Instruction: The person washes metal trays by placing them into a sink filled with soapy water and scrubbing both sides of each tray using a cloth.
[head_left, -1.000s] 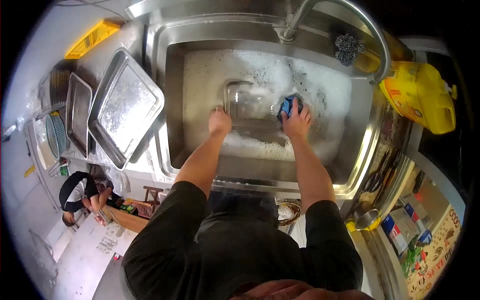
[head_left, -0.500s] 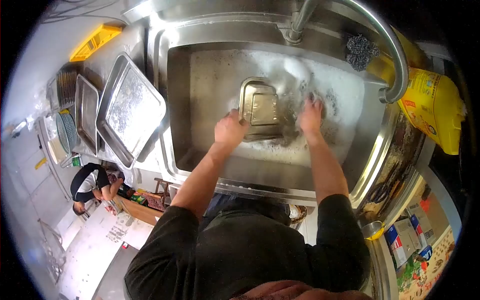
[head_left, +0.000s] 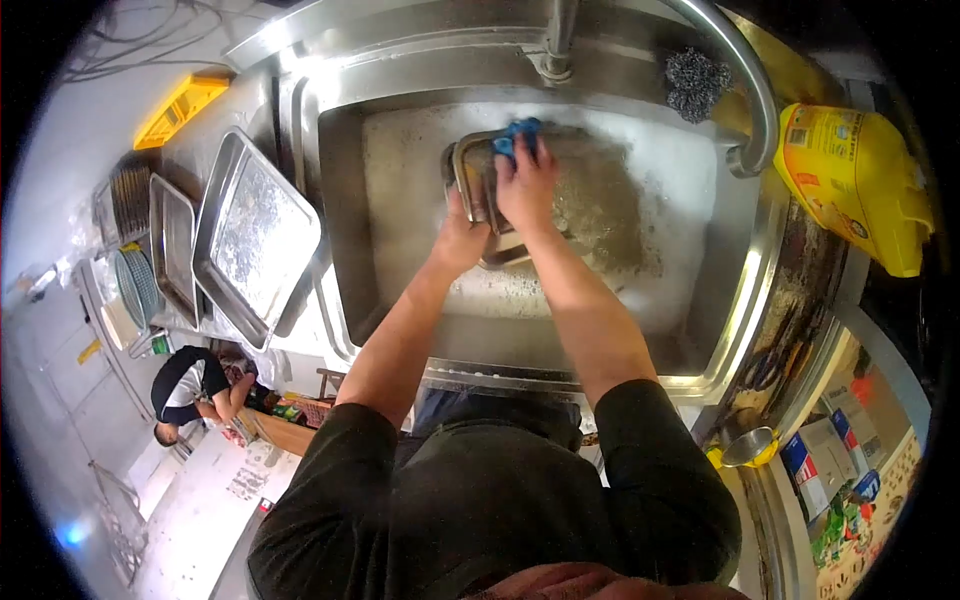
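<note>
A rectangular metal pan (head_left: 476, 143) is held tilted over the soapy water in the steel sink (head_left: 345, 210). My left hand (head_left: 462, 240) is closed on its near left edge. My right hand (head_left: 528, 190) presses a blue scrubbing pad (head_left: 519, 133) against the pan at its far right side. The fingers of that hand partly cover the pad and the pan's inside. Brownish water and white foam surround both hands.
A curved faucet (head_left: 768, 110) arches over the right rear. Beside it are a steel-wool scourer (head_left: 697, 84) and a yellow jug (head_left: 855, 185). Large metal trays (head_left: 258, 235) lean at the left. Another person (head_left: 190, 390) bends over farther left.
My right hand has come out of the foam on the right to the pan, now with the blue pad visible. The pan has shifted left and tilted in my left hand.
</note>
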